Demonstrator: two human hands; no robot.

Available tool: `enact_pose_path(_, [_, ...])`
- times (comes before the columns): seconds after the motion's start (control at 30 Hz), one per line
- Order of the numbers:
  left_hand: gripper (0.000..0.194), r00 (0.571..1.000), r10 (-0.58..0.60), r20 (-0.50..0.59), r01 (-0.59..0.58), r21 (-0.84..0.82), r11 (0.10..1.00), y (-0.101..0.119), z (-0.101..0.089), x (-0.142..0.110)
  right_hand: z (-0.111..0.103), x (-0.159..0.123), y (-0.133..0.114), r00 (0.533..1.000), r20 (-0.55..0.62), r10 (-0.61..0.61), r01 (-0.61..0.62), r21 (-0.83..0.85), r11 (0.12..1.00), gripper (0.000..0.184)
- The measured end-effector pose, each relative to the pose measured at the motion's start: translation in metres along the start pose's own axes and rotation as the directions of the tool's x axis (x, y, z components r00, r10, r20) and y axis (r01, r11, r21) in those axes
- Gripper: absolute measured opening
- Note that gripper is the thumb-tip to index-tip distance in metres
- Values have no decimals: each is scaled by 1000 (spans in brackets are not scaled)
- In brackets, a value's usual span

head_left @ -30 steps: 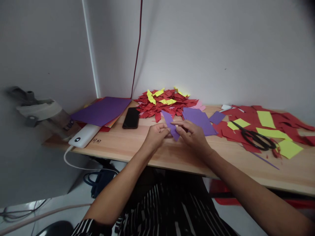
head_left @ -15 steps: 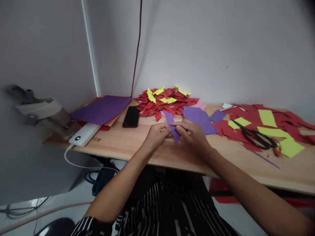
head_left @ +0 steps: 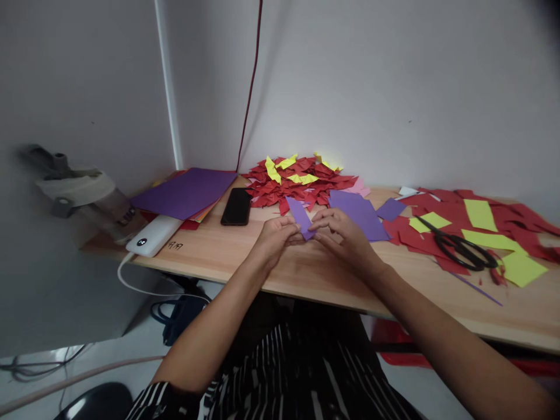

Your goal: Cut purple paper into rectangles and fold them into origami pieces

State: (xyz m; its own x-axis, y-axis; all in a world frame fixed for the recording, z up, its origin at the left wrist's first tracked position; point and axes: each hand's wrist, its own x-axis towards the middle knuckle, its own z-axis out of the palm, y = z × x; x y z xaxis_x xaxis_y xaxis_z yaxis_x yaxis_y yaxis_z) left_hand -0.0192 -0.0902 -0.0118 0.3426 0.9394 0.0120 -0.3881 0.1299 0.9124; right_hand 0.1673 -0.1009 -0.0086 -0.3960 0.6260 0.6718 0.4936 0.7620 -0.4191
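Note:
A narrow folded strip of purple paper (head_left: 299,215) is held up between my hands, just above the wooden table. My left hand (head_left: 279,236) pinches its lower left edge between thumb and fingers. From the other side my right hand (head_left: 339,230) grips the lower end, its fingers curled and thumb underneath. Behind the strip lies a heap of folded red paper pieces (head_left: 280,189) with a few yellow ones on top. A stack of purple paper sheets (head_left: 361,216) rests just beyond my right hand.
Black scissors (head_left: 464,251) lie on red and yellow paper pieces at the right. Left of my hands is a black phone (head_left: 236,206). Further left are large purple sheets (head_left: 188,189), a white power bank (head_left: 153,236) with a cable, and a tumbler (head_left: 100,201).
The strip's lower end, which pointed down past my fingers, is now folded up or covered, so less of it shows. My right fingers have shifted lower around it. The view has swung slightly left.

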Motion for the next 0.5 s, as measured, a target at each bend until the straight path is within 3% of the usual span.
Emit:
enact_pose_path(0.17, [16,998,-20,59,23,-51,998,-5,1,1,2,-3,-1,994,-22,111,-111,-11,994,15])
enact_pose_path(0.5, [3,999,28,28,-32,133,991,-14,1,6,12,-2,-4,930,21,368,-368,48,929,19])
